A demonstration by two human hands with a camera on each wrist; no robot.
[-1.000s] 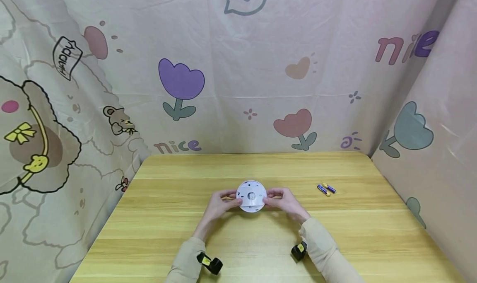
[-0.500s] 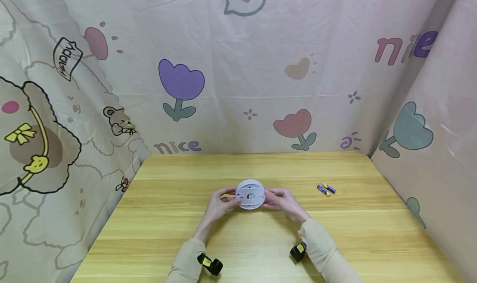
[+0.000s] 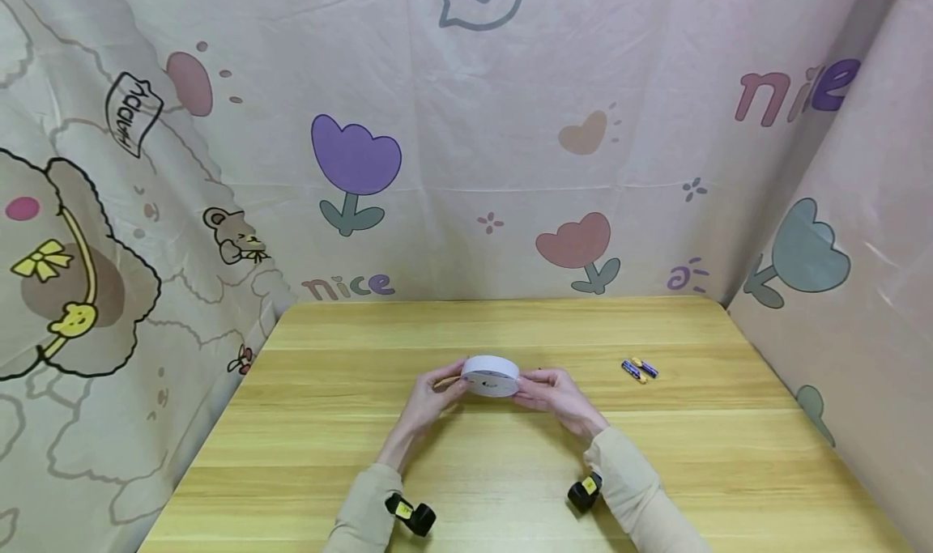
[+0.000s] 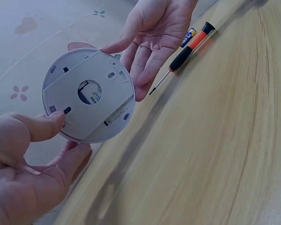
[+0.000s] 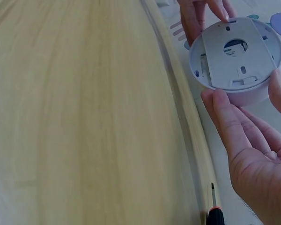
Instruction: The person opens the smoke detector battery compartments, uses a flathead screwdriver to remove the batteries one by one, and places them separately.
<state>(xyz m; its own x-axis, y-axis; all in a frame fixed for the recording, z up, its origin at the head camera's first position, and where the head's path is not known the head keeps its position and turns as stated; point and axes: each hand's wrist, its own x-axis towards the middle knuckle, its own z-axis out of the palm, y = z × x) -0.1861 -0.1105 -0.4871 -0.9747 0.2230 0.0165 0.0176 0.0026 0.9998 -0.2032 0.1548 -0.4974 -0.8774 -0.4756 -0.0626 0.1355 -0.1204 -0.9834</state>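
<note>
A round white smoke detector [image 3: 491, 375] is held up over the table between both hands. Its back, a flat mounting plate with slots and a central hole, faces the wrist cameras. My left hand [image 3: 436, 393] pinches one side, thumb on the back face in the left wrist view, where the detector [image 4: 88, 93] shows whole. On the opposite side, my right hand [image 3: 557, 395] grips the rim between thumb and fingers. Beyond the right hand in the left wrist view lies a screwdriver [image 4: 192, 49] with an orange and black handle. From the head view it is mostly hidden.
Two blue and gold batteries [image 3: 639, 370] lie on the wooden table [image 3: 328, 423], right of the hands. A printed curtain [image 3: 466, 132] hangs along the back and sides. Black wrist cameras [image 3: 411, 515] are strapped over both sleeves.
The detector has tipped in both hands, so the head view now shows its white side wall and less of its back. The hands have hardly shifted, and the batteries lie still.
</note>
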